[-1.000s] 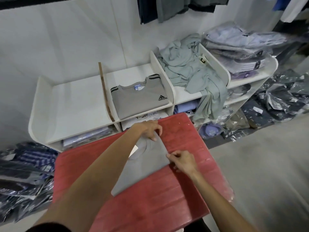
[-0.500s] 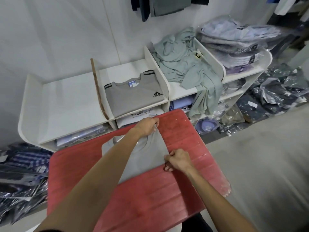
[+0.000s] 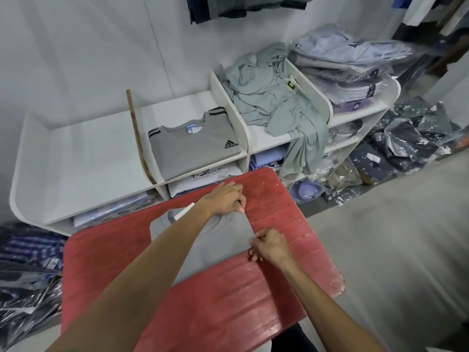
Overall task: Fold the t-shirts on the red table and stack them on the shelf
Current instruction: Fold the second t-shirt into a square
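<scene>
A grey t-shirt (image 3: 218, 247) lies folded into a narrow shape on the red table (image 3: 228, 308), collar toward the shelf. My left hand (image 3: 225, 198) pinches its far right corner by the collar. My right hand (image 3: 269, 246) pinches the right edge lower down. My left forearm crosses over the shirt and hides part of it. On the white shelf (image 3: 83, 158), one folded grey t-shirt with a black logo (image 3: 195, 146) lies in the middle top compartment. A heap of pale green unfolded shirts (image 3: 274, 102) fills the compartment to its right.
Bagged folded shirts (image 3: 347, 62) are stacked on the shelf's right end. More bagged clothes lie on the floor at the right (image 3: 406, 141) and at the left (image 3: 28, 265). The shelf's left top compartment holds nothing. Dark garments (image 3: 218, 6) hang above.
Both hands keep their hold on the shirt's right edge. My view has shifted, so the shelf and table sit lower left in frame. The shirt's collar side now shows more.
</scene>
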